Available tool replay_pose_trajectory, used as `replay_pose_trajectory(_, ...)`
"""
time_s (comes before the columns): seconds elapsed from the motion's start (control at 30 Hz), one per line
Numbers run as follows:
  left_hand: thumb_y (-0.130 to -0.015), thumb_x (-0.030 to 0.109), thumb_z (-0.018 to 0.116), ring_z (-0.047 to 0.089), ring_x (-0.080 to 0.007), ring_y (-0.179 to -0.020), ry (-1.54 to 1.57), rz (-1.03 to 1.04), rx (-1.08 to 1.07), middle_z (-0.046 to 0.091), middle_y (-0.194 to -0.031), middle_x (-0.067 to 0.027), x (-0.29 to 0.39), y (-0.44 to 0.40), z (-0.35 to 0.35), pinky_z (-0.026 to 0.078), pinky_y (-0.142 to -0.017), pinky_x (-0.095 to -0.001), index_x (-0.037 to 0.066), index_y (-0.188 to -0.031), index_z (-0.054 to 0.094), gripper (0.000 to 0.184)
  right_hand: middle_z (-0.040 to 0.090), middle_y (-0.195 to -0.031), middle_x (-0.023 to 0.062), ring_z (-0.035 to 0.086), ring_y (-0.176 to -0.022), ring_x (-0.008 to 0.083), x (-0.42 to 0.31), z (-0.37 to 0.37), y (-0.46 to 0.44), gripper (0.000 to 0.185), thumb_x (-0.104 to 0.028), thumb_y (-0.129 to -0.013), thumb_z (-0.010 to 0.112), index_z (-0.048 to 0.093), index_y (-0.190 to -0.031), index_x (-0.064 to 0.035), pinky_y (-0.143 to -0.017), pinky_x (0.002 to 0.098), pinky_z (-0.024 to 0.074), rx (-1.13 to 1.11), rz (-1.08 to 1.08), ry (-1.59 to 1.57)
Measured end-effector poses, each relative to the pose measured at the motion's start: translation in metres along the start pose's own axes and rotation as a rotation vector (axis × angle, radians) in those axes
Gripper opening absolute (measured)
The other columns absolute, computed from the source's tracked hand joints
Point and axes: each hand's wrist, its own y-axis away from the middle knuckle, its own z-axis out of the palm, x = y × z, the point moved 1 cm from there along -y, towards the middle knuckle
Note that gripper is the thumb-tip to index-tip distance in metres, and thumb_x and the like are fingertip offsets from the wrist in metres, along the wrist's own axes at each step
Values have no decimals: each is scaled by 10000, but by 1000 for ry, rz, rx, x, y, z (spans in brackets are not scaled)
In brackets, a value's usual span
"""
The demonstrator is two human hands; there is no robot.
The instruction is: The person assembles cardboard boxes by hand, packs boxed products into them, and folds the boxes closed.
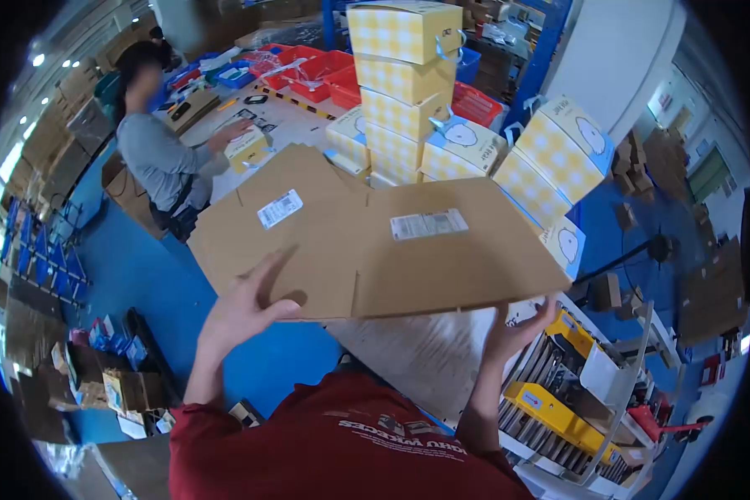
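Note:
A folded-flat brown cardboard box (450, 271) with two white printed labels is raised in front of me, tilted over the worktable. My left hand (243, 307) lies against the box's near left part, its thumb and forefinger spread apart on the board; the other fingers are hard to make out. At the near right edge, my right hand (517, 332) holds the box from below, and the board hides part of its fingers. Behind the board rises a stack of yellow-checked gift boxes (404, 79), with more gift boxes (554, 158) leaning to its right.
A person (154, 150) in grey works at the table's left side, hands on a small yellow box (248, 150). Red bins (321, 71) line the far side. On the right stands a roller conveyor (558, 417) with yellow parts. Stacked cartons (129, 387) sit lower left.

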Motion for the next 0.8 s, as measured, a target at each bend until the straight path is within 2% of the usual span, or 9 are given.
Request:
replay_pose_trajectory(0.07, -900, 449, 766, 562, -434, -1298, 38, 109, 123, 514, -1481, -313, -21, 7, 20, 469, -1083, -426, 43, -1475, 533, 741, 448, -1571, 189, 444, -1428, 368, 38, 13, -17, 683, -369, -1016, 616, 373, -1552, -22, -1189, 498, 334, 101, 199, -162)
replay_pose_trajectory(0.13, -887, 403, 788, 561, -431, -1329, 15, 162, 210, 526, -1486, -286, -35, 19, 36, 470, -1086, -433, 39, -1466, 546, 725, 441, -1566, 211, 420, -1437, 388, 29, 14, -24, 675, -497, -1075, 424, 374, -1551, -21, -1190, 529, 336, 118, 646, -1268)
replay_pose_trajectory(0.27, -871, 319, 815, 592, -428, -1298, -47, 242, 231, 524, -1515, -241, -55, 41, 59, 487, -1056, -438, 43, -1475, 542, 718, 417, -1577, 195, 435, -1419, 382, -21, 28, -36, 800, -648, -1062, 238, 320, -1584, -47, -1177, 557, 363, -57, 224, -958)
replay_pose_trajectory(0.43, -932, 358, 750, 565, -426, -1335, 94, 232, 49, 530, -1491, -277, -69, 62, 41, 461, -1099, -441, 41, -1490, 524, 682, 423, -1564, 200, 460, -1395, 369, -47, -6, -27, 821, -643, -1057, 287, 246, -1620, -46, -1173, 546, 377, -130, -104, -238)
replay_pose_trajectory(0.57, -999, 421, 639, 657, -395, -1203, 170, 188, -44, 621, -1334, -304, -32, 66, 17, 525, -1012, -429, 22, -1441, 555, 602, 518, -1463, 196, 507, -1348, 327, -100, -48, -19, 696, -516, -1077, 366, 350, -1573, -28, -1167, 503, 384, -58, -52, -569)
replay_pose_trajectory(0.63, -1020, 444, 598, 695, -381, -1146, 178, 165, -68, 664, -1263, -307, 6, 58, 11, 558, -965, -422, 12, -1413, 575, 584, 562, -1377, 181, 504, -1358, 304, -132, -74, -30, 639, -489, -1039, 469, 461, -1462, -10, -1163, 495, 394, -214, 282, -708)
replay_pose_trajectory(0.67, -1032, 457, 555, 725, -339, -1027, 268, -30, -230, 687, -1122, -268, 37, 46, 16, 577, -832, -403, -1, -1312, 600, 540, 584, -1334, 174, 502, -1363, 293, -136, -82, -31, 613, -476, -1020, 520, 517, -1407, -1, -1161, 492, 398, -290, 452, -771)
replay_pose_trajectory(0.7, -1043, 471, 511, 756, -297, -907, 353, -225, -393, 711, -980, -229, 61, 32, 28, 596, -700, -384, -15, -1211, 626, 526, 584, -1334, 174, 502, -1363, 293, -123, -88, -31, 613, -476, -1020, 520, 517, -1407, -1, -1161, 492, 398, -294, 459, -757)
replay_pose_trajectory(0.8, -1001, 374, 596, 695, -228, -708, 151, 114, -250, 627, -854, -146, 34, -53, 137, 530, -549, -360, -11, -1040, 591, 387, 630, -1240, 147, 535, -1322, 241, -22, -94, -21, 459, -344, -990, 636, 589, -1282, 7, -1103, 414, 443, -424, 468, -183)
